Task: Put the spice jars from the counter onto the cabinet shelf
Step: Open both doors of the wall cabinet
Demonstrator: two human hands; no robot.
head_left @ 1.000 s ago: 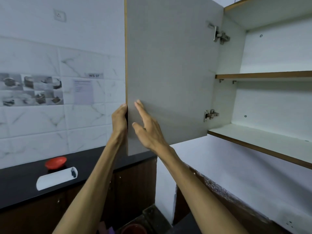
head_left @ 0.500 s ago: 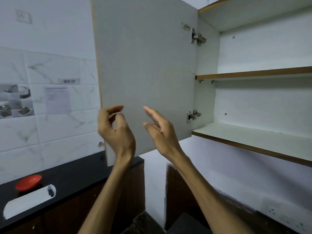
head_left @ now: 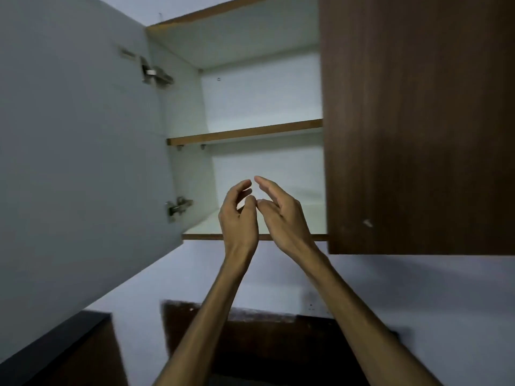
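Left hand [head_left: 239,218] and right hand [head_left: 281,215] raised side by side, fingers loosely curled and half open, gripping nothing, fingertips nearly touching. Just behind them, the lower cabinet shelf [head_left: 206,235]; above it, the upper shelf [head_left: 245,132]. Left door [head_left: 78,151] swung wide open, right door [head_left: 418,121] closed. Dark counter [head_left: 53,349] at lower left. No spice jars in view.

grey open door [head_left: 78,151], dark woodgrain door [head_left: 418,121]
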